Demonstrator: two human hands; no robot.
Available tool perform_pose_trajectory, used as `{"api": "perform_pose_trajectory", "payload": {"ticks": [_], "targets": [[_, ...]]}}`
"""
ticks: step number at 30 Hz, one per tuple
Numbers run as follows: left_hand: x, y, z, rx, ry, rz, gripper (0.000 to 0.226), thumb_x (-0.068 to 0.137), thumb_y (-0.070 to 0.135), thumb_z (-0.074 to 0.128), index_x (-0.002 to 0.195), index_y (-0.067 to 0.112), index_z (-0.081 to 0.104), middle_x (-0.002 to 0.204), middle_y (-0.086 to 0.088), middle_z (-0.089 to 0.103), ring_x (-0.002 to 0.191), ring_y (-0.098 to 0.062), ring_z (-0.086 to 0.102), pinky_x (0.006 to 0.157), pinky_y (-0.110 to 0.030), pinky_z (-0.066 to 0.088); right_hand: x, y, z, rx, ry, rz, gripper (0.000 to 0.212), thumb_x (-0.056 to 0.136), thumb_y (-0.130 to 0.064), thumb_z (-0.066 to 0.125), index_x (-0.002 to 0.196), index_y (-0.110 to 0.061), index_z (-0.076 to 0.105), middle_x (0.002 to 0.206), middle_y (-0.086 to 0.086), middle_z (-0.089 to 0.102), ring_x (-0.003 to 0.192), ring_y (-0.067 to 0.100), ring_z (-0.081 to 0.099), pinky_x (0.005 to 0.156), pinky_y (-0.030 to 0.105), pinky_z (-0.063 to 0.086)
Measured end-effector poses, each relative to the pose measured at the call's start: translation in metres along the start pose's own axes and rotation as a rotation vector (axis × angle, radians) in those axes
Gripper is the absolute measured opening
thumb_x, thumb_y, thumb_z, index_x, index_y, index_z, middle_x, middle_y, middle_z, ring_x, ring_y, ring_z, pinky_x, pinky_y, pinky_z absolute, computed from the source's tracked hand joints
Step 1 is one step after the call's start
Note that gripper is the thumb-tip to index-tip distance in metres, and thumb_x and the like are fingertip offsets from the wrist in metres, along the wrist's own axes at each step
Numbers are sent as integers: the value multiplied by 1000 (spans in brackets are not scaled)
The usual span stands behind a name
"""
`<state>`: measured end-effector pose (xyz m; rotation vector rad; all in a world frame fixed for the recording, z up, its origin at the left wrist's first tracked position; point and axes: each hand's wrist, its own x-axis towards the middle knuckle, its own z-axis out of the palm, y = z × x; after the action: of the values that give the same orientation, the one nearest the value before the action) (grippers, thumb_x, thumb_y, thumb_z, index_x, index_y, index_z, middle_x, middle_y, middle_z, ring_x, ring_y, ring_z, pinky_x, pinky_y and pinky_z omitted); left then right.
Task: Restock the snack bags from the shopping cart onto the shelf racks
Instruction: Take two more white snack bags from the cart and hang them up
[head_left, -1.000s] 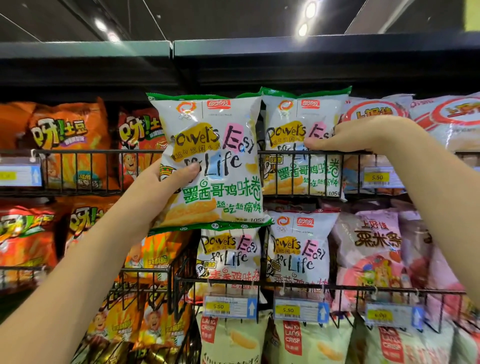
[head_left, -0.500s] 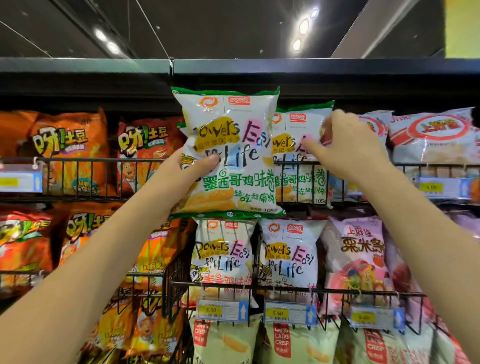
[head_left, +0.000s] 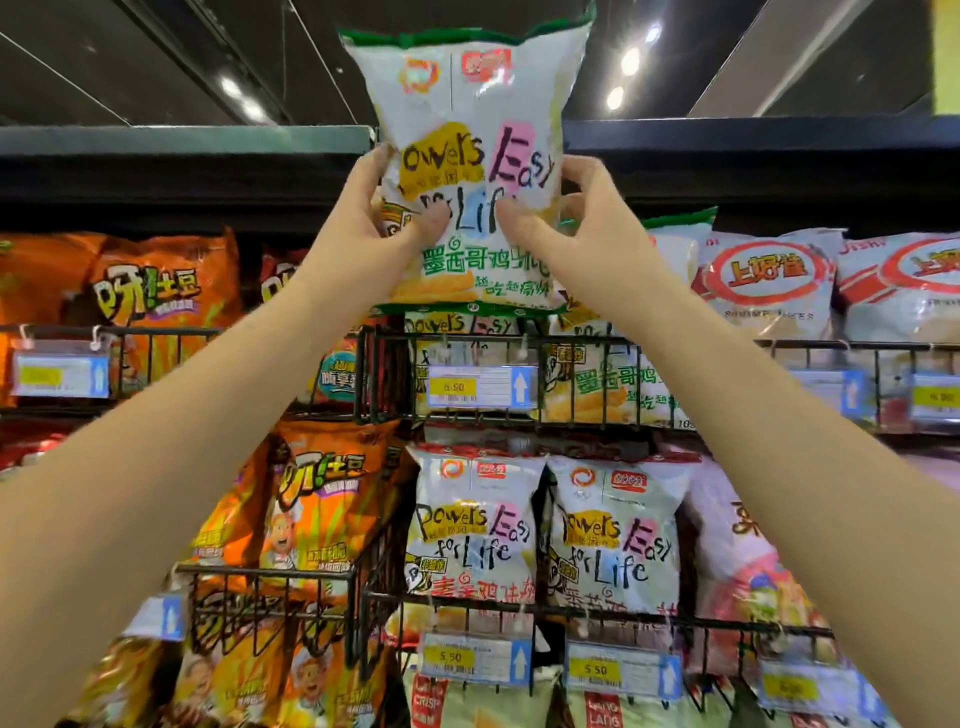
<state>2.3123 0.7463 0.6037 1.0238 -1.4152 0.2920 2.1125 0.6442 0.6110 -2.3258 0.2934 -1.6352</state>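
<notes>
This is a shop, the snack aisle of a supermarket. Black wire racks (head_left: 519, 343) run in tiers across the whole view. Each is packed with upright rows of the same sealed goods: orange bags (head_left: 166, 291) on the left, white bags (head_left: 472, 525) printed "Powers Easy for Life" in the middle, and red-ringed white bags (head_left: 769, 280) on the right. Clear plastic price tags (head_left: 480, 387) hang from the front wires of the racks, with yellow labels reading 5.50, barcodes and blue panels with white arrows pointing up. A dark top shelf board (head_left: 182, 143) caps the unit. Above it, far off, round ceiling lights (head_left: 630, 60) shine between long beams.
</notes>
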Motion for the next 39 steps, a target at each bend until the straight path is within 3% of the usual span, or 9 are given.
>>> {"api": "perform_pose_trajectory", "payload": {"ticks": [7,11,16,21,26,30,32,35,39], "targets": [[-8,-24,0,279,-63,-5,81,98,36,68,160,42,17,133,16,63,121,-1,60,100,-31,48,4,30,29,-190,-93,132,46,94,-56,65,120,-25,44,105,-6,62,94,13,61,64,26,43],[-5,-19,5,396,-158,-19,78,106,34,55,163,30,1,124,23,55,82,14,62,66,-2,41,10,30,29,-256,-105,144,50,97,-61,57,122,-20,44,106,-4,59,95,20,59,67,33,44],[3,-19,9,496,-179,-95,71,106,56,35,162,29,0,117,7,64,82,-11,64,64,-24,42,20,27,34,-350,-120,206,82,95,-76,40,152,-17,36,140,7,56,117,29,56,84,36,42],[5,-35,8,637,-239,-230,71,105,60,34,157,17,9,82,-5,66,73,-20,63,62,-36,42,20,29,42,-480,-206,239,85,98,-73,41,153,-8,34,145,14,52,109,29,52,77,34,38],[4,-40,3,735,-344,-305,69,104,61,38,156,20,17,127,-7,65,118,-33,62,87,-38,40,12,22,45,-654,-373,293,91,100,-71,37,158,-2,23,146,17,51,113,32,57,77,34,41],[3,-35,1,733,-405,-359,75,103,62,39,163,29,8,153,-6,51,136,-30,52,100,-38,36,13,14,41,-694,-516,321,71,101,-70,34,105,-3,58,93,11,67,81,25,70,65,31,47],[1,-36,2,745,-402,-374,76,101,66,40,162,33,8,152,-6,51,136,-31,51,108,-42,38,12,9,41,-696,-542,336,64,102,-68,33,86,-9,52,80,6,61,77,24,71,68,29,48],[-5,-39,6,851,-316,-368,78,95,75,39,157,29,24,136,-13,59,122,-36,56,104,-50,46,9,6,44,-729,-535,311,63,104,-66,30,113,-7,53,101,11,56,89,28,64,79,33,47],[-20,-31,12,948,-166,-312,77,94,75,43,143,17,44,126,-13,60,118,-36,56,98,-53,49,-6,7,51,-690,-343,286,72,105,-61,37,145,-2,41,104,13,54,72,21,54,55,33,39]]}}
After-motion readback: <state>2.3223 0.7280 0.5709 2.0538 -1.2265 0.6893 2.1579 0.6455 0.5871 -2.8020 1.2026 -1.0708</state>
